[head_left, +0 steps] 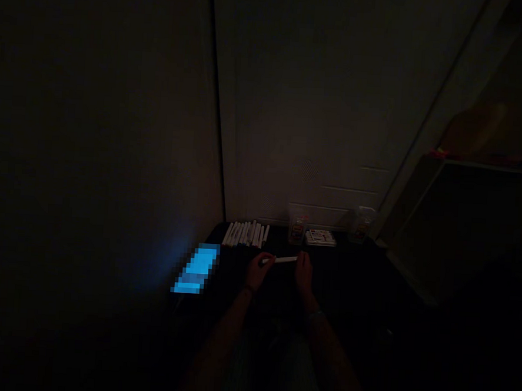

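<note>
A white marker [286, 259] lies nearly level between my two hands above the dark tabletop. My left hand [259, 271] pinches its left end, and the fingers of my right hand [303, 271] close round its right end. Beyond my left hand, several white markers [245, 234] rest side by side in a row. Past my right hand stands a clear plastic container [297, 229] with a printed label. Just right of it sits a low stack of white markers [321, 237]. The dim light hides fine detail on the marker.
A lit, pixelated blue screen [197, 268] lies at the table's left, near the wall. Another clear container [362, 224] stands at the back right. A pale panel [310, 116] rises behind the table. To the right is a dark shelf unit [488, 165] with an orange object on top.
</note>
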Demonstrator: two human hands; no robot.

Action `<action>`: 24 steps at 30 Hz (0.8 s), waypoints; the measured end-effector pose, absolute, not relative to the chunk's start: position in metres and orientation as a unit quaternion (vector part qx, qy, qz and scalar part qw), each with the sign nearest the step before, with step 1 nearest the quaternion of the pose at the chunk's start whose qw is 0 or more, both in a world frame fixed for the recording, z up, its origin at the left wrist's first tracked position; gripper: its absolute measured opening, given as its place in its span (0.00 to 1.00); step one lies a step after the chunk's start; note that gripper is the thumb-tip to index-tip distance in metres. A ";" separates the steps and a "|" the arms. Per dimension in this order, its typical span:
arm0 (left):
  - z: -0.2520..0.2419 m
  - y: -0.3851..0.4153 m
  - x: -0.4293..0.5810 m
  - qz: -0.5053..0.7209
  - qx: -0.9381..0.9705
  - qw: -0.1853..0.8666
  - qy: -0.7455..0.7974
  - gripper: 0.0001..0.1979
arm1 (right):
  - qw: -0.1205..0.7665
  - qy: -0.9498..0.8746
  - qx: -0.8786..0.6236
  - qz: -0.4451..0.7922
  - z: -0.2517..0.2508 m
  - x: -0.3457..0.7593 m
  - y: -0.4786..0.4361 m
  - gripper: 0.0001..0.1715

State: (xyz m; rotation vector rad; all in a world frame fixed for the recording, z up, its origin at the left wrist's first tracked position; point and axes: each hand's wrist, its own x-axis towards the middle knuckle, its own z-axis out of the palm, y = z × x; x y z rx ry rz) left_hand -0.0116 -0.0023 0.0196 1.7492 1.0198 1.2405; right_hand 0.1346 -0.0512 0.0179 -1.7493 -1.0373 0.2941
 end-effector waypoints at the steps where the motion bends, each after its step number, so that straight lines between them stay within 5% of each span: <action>1: 0.019 -0.002 -0.012 0.487 0.680 0.373 0.402 0.18 | 0.513 -0.436 -0.729 0.122 0.018 0.134 -0.052 0.26; 24: 0.011 0.007 -0.008 0.524 0.646 0.334 0.442 0.16 | 0.467 -0.492 -0.711 0.187 0.017 0.139 -0.052 0.27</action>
